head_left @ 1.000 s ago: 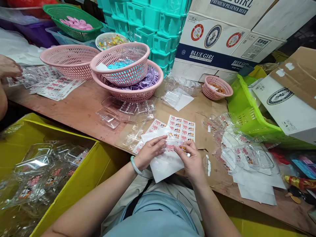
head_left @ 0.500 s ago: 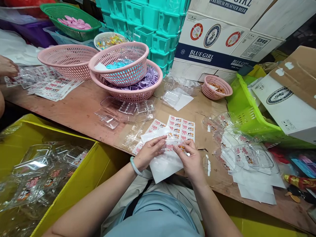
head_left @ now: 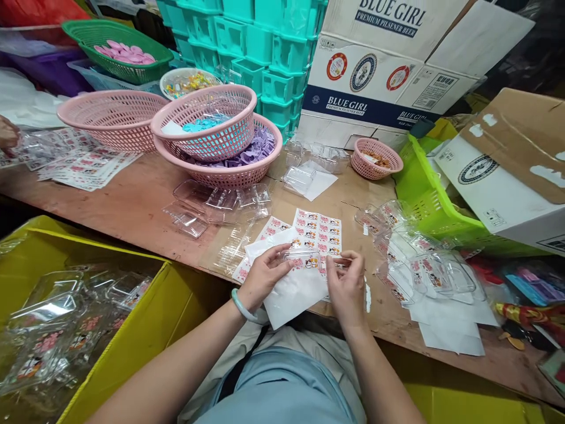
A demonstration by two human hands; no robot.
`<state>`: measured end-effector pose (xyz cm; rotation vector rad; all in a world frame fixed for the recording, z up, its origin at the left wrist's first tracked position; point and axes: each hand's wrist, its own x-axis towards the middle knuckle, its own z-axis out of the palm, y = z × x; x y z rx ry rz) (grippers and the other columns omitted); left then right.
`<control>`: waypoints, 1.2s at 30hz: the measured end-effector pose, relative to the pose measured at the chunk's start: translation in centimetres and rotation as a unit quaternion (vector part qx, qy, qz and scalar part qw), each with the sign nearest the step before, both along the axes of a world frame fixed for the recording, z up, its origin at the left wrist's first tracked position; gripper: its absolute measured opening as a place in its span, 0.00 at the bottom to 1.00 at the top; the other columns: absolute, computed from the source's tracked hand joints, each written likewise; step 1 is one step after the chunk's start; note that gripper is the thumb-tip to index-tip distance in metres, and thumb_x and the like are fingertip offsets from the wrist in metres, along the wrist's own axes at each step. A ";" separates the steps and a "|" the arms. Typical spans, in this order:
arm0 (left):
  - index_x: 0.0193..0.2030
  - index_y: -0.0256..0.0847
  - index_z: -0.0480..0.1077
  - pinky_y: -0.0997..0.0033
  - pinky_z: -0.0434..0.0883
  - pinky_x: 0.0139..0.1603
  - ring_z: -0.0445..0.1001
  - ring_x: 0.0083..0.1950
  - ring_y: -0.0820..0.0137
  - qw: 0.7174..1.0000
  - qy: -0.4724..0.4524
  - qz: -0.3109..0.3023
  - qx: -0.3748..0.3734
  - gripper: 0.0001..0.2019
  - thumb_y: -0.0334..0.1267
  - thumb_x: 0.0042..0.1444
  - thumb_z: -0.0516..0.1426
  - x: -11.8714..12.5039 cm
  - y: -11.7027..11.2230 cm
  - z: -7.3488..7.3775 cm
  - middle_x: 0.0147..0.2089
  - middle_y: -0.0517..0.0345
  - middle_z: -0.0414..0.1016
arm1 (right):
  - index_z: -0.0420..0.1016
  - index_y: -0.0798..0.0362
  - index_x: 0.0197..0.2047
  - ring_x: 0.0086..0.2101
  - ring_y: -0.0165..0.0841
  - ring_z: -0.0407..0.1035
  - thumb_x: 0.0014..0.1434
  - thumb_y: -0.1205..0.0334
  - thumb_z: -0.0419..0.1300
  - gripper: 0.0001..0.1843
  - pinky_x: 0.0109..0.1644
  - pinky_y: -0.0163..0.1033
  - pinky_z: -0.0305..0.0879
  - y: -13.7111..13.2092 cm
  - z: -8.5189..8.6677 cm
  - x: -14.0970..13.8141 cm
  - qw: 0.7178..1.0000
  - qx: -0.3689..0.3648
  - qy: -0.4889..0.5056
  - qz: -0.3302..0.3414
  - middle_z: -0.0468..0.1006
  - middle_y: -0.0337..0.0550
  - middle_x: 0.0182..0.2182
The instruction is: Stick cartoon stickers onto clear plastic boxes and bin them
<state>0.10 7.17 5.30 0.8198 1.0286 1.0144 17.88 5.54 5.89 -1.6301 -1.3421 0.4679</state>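
My left hand (head_left: 266, 275), with a pale bangle at its wrist, grips the left edge of a clear plastic case (head_left: 304, 254). Pink lettering and a cartoon cat sticker show on or through the case. Beside its right edge is my right hand (head_left: 347, 290), thumb and forefinger curled towards each other; anything between them is too small to make out. Below the case lies white backing paper (head_left: 293, 300). Sheets of cat stickers (head_left: 329, 227) lie just beyond it on the cardboard-covered table.
Stickered clear cases (head_left: 435, 274) lie at the right, beside a lime-green basket (head_left: 424, 176). A yellow bin (head_left: 163, 294) at the left holds more. Pink baskets (head_left: 220, 171), loose clear cases (head_left: 220, 200) and a beer carton (head_left: 353, 76) stand behind. Another person's hand (head_left: 6, 134) shows far left.
My right hand has drawn slightly right, away from the case, uncovering the cat sticker. My left hand keeps its grip. The whole view has shifted a little.
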 end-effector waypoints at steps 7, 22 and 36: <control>0.58 0.40 0.68 0.63 0.67 0.57 0.69 0.60 0.58 0.998 -0.028 -0.051 0.024 0.27 0.43 0.51 0.64 0.6 -0.1 0.7 0.60 0.47 0.70 | 0.61 0.46 0.58 0.51 0.40 0.67 0.51 0.45 0.65 0.34 0.48 0.42 0.69 0.3 0.1 -0.1 0.952 -0.151 0.238 0.120 0.68 0.48 0.54; 0.58 0.46 0.69 0.54 0.60 0.66 0.62 0.66 0.61 0.917 0.258 -0.092 0.288 0.18 0.39 0.61 0.55 2.4 -2.3 -1.1 0.64 0.47 0.65 | 0.68 0.54 0.45 0.55 0.54 0.59 0.54 0.50 0.62 0.20 0.62 0.66 0.42 5.9 -0.9 12.1 0.937 0.076 -0.330 -0.091 0.72 0.58 0.49; 0.55 0.43 0.68 0.55 0.66 0.63 0.67 0.62 0.62 0.889 0.327 -0.014 0.321 0.15 0.36 0.61 0.54 1.3 1.8 -0.9 0.61 0.47 0.68 | 0.50 0.52 0.68 0.66 0.49 0.45 0.41 0.56 0.71 0.55 0.67 0.54 0.46 26.6 -0.4 -2.5 0.962 -0.041 -0.205 0.177 0.50 0.57 0.66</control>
